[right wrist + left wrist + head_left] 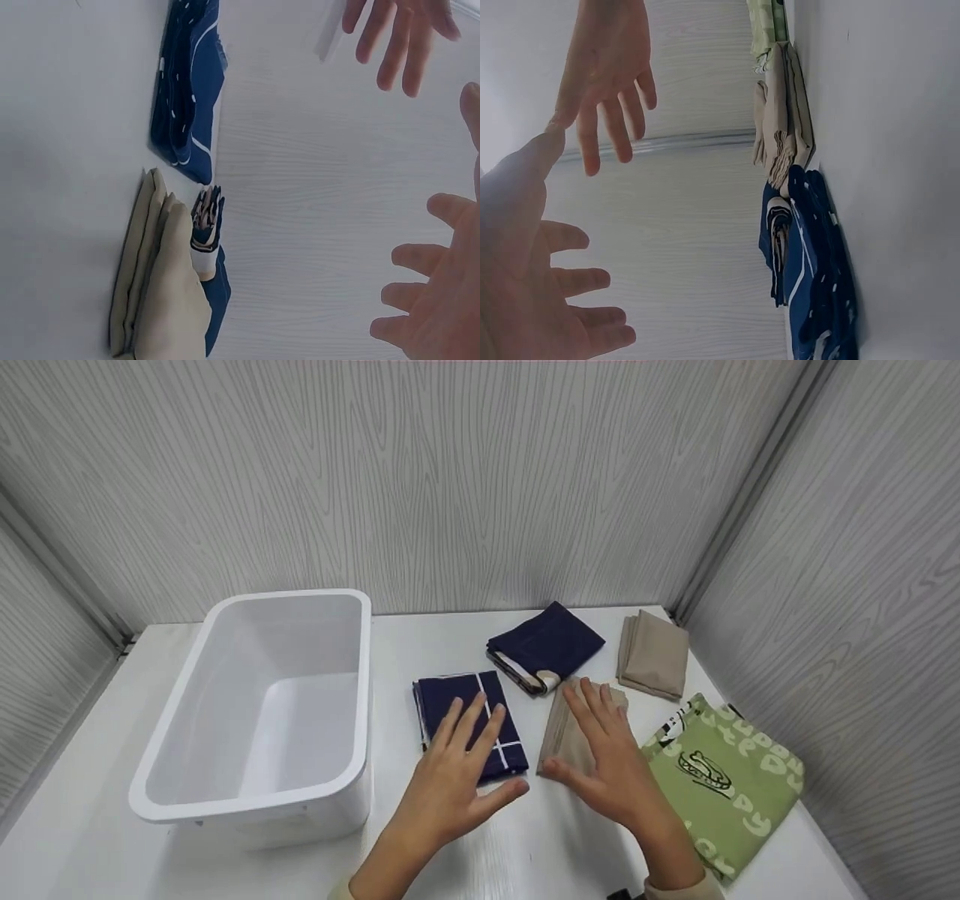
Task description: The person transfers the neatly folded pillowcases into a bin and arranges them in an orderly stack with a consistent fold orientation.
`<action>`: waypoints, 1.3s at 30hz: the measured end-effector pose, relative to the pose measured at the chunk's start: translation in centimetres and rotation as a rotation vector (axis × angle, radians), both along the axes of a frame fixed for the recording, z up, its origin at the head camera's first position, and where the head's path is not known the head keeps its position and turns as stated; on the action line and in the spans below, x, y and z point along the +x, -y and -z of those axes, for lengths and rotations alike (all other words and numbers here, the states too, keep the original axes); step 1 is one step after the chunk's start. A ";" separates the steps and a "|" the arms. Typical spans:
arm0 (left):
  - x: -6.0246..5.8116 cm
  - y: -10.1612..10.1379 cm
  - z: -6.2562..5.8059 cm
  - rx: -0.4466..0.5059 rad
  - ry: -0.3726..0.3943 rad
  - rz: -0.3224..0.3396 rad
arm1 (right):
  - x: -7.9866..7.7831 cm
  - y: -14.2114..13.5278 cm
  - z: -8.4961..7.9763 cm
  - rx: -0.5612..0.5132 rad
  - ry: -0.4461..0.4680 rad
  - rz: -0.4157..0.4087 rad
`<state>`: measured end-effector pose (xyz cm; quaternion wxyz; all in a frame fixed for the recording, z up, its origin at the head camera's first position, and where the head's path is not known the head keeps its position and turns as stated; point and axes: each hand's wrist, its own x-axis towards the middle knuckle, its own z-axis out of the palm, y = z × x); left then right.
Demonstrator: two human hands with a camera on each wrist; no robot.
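My left hand (447, 784) hovers palm down with spread fingers over a folded navy cloth with white lines (457, 690). Its side view in the left wrist view shows a gap between that hand and the cloths. The right hand (611, 765), also with fingers extended, is held above a folded beige cloth (564, 739) and partly covers it. Neither hand holds anything. Behind them lies another folded navy cloth (551, 637) with a patterned edge. A second beige cloth (656, 652) sits at the back right, and a green printed cloth (739, 787) lies right of the right hand.
A white plastic tub (172, 810) with a broad rim stands on the left of the white table (397, 649). Grey wood-grain panels (450, 480) enclose the table at the back and on both sides.
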<state>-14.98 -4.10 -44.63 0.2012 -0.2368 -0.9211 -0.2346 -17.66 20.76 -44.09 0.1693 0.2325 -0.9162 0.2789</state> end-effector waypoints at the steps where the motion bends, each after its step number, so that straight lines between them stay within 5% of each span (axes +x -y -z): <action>1: -0.1 0.0 0.2 0.013 0.012 -0.003 | -0.2 0.3 0.2 -0.014 0.005 -0.002; 14: -1.9 0.8 1.9 0.180 0.160 -0.081 | -1.9 2.9 1.8 -0.239 0.094 -0.073; 25: -3.5 1.3 1.5 0.283 0.224 -0.137 | -3.4 4.0 1.9 -0.422 0.152 -0.126; 33: -3.6 1.9 2.3 0.487 0.309 -0.116 | -4.0 5.2 3.4 -0.593 0.330 -0.247; 39: -4.1 2.4 3.4 0.611 0.353 -0.115 | -4.9 5.6 4.4 -0.659 0.436 -0.226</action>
